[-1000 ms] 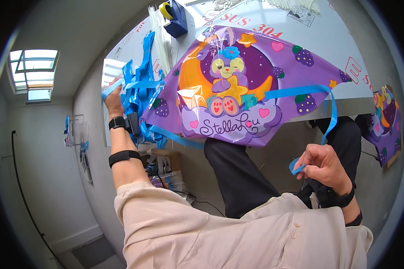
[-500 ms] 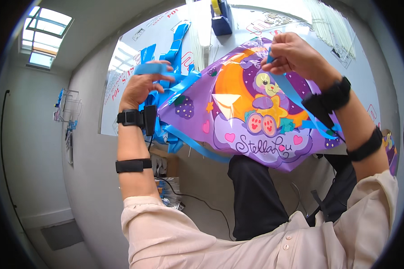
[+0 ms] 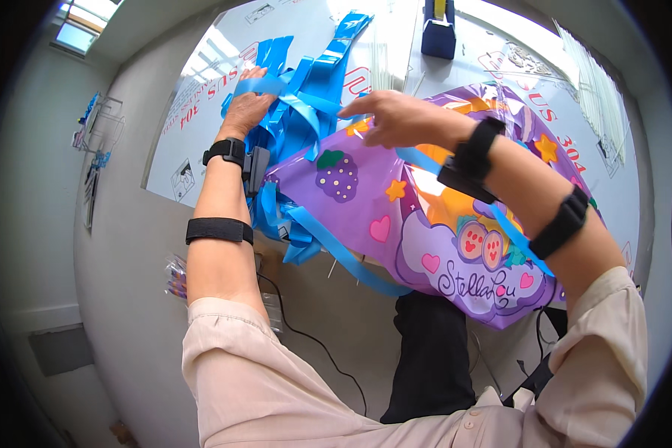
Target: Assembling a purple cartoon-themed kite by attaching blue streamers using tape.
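1. Purple kite (image 3: 425, 224) front and centre: a printed plastic sail with a cartoon figure, hearts, stars and a bunch of grapes, lying on the white table (image 3: 201, 127) with its near part hanging over the front edge toward the person's lap.

2. Blue ribbon tails (image 3: 306, 97) are heaped at the kite's left corner, some strands trailing down below the table edge and one long strand crossing under the right forearm.

3. Left hand (image 3: 245, 108) lies flat on the ribbon heap, fingers spread and pressing it down; it pins the strands but is not closed around any.

4. Right hand (image 3: 392, 119) reaches across over the sail, fingers drawn together at the ribbons; it looks to be pinching a blue strand, though the contact itself is hard to make out.

5. My read: the tails are being gathered or sorted at that corner. The next move calls for keeping the heap pinned with the left while the right draws one strand free without dragging the light sail.

6. Further out: a dark blue tape dispenser (image 3: 439, 33) stands at the far edge of the table, and red printed lettering runs across the tabletop's protective film.

7. A fan of thin white rods (image 3: 597, 82) lies at the far right.

8. A small clear packet (image 3: 175, 276) with colourful contents sits low beside the left elbow.
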Available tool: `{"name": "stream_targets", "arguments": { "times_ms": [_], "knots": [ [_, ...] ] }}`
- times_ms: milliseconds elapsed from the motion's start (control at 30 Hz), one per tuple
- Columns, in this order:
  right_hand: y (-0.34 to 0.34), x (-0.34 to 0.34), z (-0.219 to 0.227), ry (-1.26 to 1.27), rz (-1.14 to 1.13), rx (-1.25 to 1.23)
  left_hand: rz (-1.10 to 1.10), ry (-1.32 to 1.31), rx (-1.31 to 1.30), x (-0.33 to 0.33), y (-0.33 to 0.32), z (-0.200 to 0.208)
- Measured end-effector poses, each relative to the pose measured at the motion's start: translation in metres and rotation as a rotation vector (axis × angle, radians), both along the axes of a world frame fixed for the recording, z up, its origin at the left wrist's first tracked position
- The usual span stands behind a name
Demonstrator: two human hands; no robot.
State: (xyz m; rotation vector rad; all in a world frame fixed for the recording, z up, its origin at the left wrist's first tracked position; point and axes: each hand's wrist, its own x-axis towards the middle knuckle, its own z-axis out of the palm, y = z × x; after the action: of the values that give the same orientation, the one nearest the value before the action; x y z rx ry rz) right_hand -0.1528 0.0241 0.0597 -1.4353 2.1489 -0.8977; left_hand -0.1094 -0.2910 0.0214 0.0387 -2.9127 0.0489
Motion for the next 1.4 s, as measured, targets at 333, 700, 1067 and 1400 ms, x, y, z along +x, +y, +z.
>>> {"name": "stream_targets", "arguments": {
  "times_ms": [333, 700, 1067, 1400],
  "knots": [
    [-0.100, -0.026, -0.079, 0.525, -0.061, 0.275, -0.035, -0.148, 1.551, 0.048, -0.012, 0.024],
    [-0.113, -0.061, -0.061, -1.210, -0.654, -0.079, 0.322, 0.552, 2.133, 0.251, -0.178, 0.019],
    [-0.105, -0.052, -0.027, -0.162, -0.323, -0.070, 0.244, -0.259, 1.479, 0.251, -0.044, 0.027],
    [-0.135, 0.020, -0.058, 0.491, -0.065, 0.574, 0.079, -0.086, 1.802, 0.270, -0.032, 0.023]
  ]
}}
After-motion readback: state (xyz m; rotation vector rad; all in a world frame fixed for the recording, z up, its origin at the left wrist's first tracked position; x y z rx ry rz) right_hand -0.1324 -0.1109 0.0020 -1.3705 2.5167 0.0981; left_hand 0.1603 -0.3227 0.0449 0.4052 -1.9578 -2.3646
